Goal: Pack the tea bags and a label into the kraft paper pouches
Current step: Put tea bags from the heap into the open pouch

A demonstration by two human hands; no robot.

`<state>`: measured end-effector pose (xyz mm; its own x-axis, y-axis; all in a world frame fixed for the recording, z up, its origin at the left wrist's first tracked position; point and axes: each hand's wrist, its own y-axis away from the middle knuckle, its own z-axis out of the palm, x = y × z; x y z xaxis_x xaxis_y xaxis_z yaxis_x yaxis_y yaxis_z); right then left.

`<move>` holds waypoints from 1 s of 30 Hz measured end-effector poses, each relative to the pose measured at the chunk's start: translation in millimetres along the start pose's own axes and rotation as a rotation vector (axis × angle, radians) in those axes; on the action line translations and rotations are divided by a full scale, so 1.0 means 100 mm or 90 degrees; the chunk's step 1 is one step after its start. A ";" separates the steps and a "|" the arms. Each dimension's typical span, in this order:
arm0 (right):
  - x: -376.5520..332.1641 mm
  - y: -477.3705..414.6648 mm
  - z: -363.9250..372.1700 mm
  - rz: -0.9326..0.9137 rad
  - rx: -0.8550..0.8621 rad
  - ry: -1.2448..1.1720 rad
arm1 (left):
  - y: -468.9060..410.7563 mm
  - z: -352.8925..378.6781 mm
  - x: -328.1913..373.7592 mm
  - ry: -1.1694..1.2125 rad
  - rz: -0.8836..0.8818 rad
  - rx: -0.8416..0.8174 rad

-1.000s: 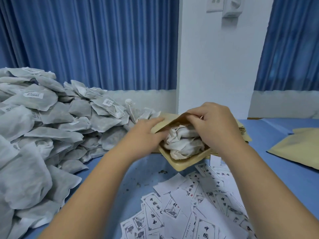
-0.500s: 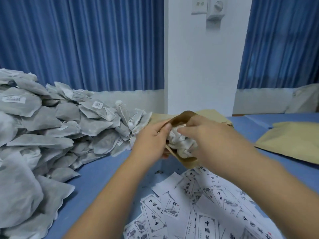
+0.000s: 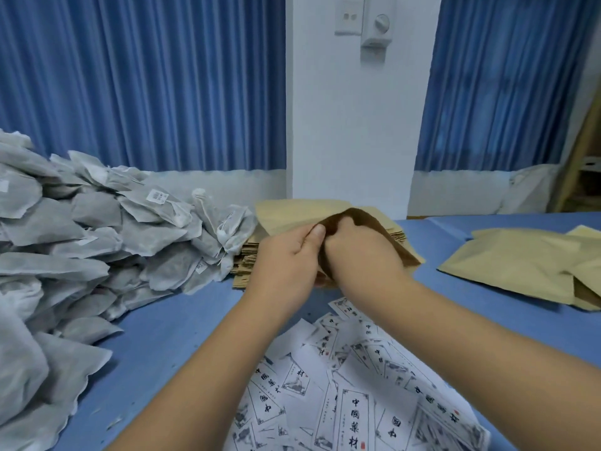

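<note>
- The left thumb [image 3: 317,232] lies flat along the near lip of the open kraft paper pouch [image 3: 374,222]. It pinches the lip against the fingers curled underneath.
- The left hand [image 3: 286,265] holds that side of the mouth up off the table. Its wrist comes in from the lower left.
- The right hand [image 3: 361,255] is pushed knuckles-first into the pouch mouth. Its fingers are buried behind the dark brown inner wall, so I cannot tell whether they grip anything or how far they spread.
- The pouch gapes between the two hands, with its brown lining arched over the right knuckles and its tan outside trailing off to the right. Whatever is inside is hidden by the hand.
- Just behind and left of the pouch, partly under it, is a stack of flat empty pouches [image 3: 247,260] with their edges fanned.
- Left of the pouch, touching that stack, a big heap of grey-white tea bags [image 3: 97,239] runs to the frame edge. Some carry small barcode stickers.
- In front of the pouch, under both forearms, lies a loose scatter of printed paper labels [image 3: 354,415] with black characters.
- Well to the right of the pouch are more kraft pouches [image 3: 514,265], lying overlapped.
- Everything rests on a blue table cover [image 3: 169,336].
- Beyond the pouch stands a white pillar [image 3: 341,125] between blue curtains [image 3: 146,83].
</note>
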<state>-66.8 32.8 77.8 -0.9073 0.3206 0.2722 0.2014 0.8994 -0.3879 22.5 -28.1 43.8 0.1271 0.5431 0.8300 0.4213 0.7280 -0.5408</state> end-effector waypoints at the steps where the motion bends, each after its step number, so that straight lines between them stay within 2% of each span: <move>1: -0.01 -0.04 0.01 -0.003 -0.017 -0.008 | 0.00 0.00 0.01 0.015 -0.004 -0.005; 3: 0.02 -0.16 0.05 -0.005 -0.046 -0.018 | 0.02 0.02 0.05 0.022 0.009 -0.010; 7: 0.19 -0.35 0.12 -0.030 -0.122 -0.008 | 0.05 0.04 0.07 -0.080 0.113 0.031; 11: 0.35 -0.07 0.24 -0.094 0.033 -0.209 | 0.02 -0.04 -0.06 -0.204 0.181 0.068; 14: 0.36 0.32 0.30 -0.136 0.168 -0.322 | 0.02 -0.09 -0.17 -0.217 0.195 0.060; 15: 0.34 0.46 0.34 -0.152 0.183 -0.353 | 0.02 -0.10 -0.21 -0.221 0.189 0.052; 17: 0.31 0.73 0.50 -0.174 0.158 -0.387 | 0.01 -0.09 -0.26 -0.233 0.165 0.039; 23: 0.38 1.02 0.98 -0.125 -0.056 -0.470 | 0.00 -0.10 -0.28 -0.229 0.145 0.010; 30: 0.38 1.01 1.02 -0.096 -0.095 -0.530 | 0.02 -0.10 -0.26 -0.235 0.152 0.007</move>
<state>-118.3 105.4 -41.0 -0.8920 -0.0760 -0.4455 0.0498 0.9632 -0.2641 29.2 -45.2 22.9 -0.1113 0.8083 0.5782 0.4089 0.5675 -0.7147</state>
